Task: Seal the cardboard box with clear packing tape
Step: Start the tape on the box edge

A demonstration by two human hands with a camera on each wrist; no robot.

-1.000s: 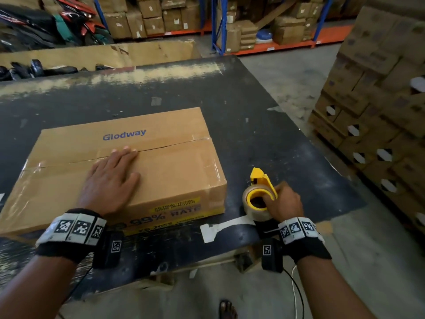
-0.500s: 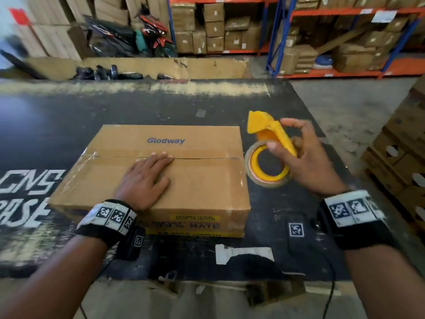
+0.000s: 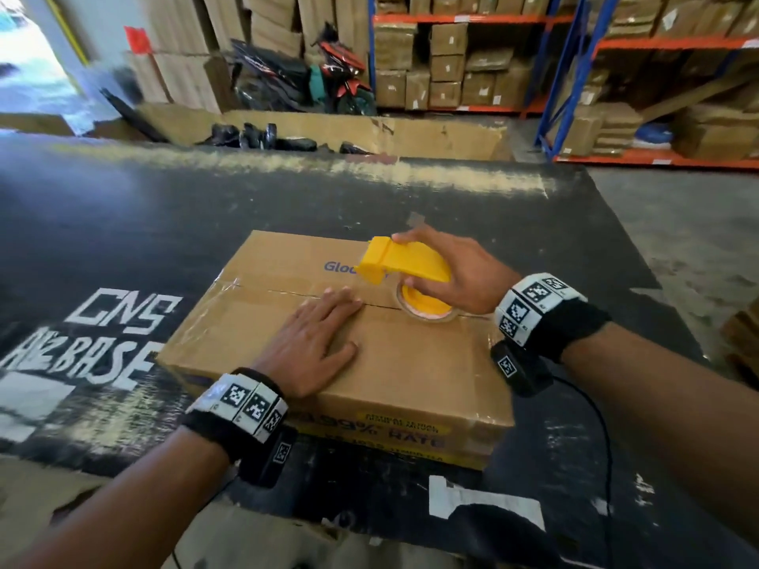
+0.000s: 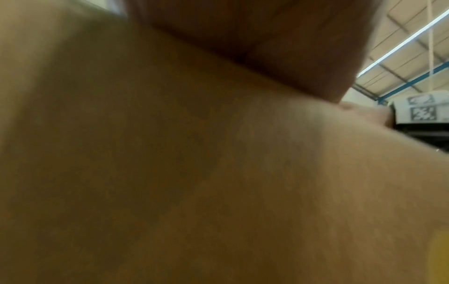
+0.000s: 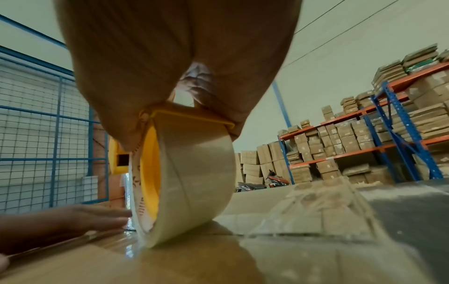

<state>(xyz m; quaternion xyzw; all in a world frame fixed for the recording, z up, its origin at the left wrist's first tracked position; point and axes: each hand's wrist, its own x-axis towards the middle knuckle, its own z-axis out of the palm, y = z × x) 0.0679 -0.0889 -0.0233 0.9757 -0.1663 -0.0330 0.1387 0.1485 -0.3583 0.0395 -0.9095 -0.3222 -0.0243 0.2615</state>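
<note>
A flat brown cardboard box (image 3: 410, 363) lies on the black table (image 3: 164, 223), its flaps closed with a seam running across the top. My left hand (image 3: 316, 334) presses flat on the lid just left of the seam's middle. My right hand (image 3: 456, 277) grips a yellow tape dispenser (image 3: 404, 264) holding a roll of clear tape (image 3: 431, 314). In the right wrist view the clear tape roll (image 5: 192, 182) stands on the box top (image 5: 170, 265) at the seam. The left wrist view shows only blurred box cardboard (image 4: 194, 173).
A white paper scrap (image 3: 484, 503) lies near the table's front edge. Painted white lettering (image 3: 102, 334) marks the table at left. Shelving with cartons (image 3: 472, 63) and a motorbike (image 3: 295, 76) stand behind; a big flat carton (image 3: 410, 133) lies past the table's far edge.
My right hand lifted the dispenser off the table at the right, carried it left over the box, and set the roll on the seam. My left hand stayed flat on the lid.
</note>
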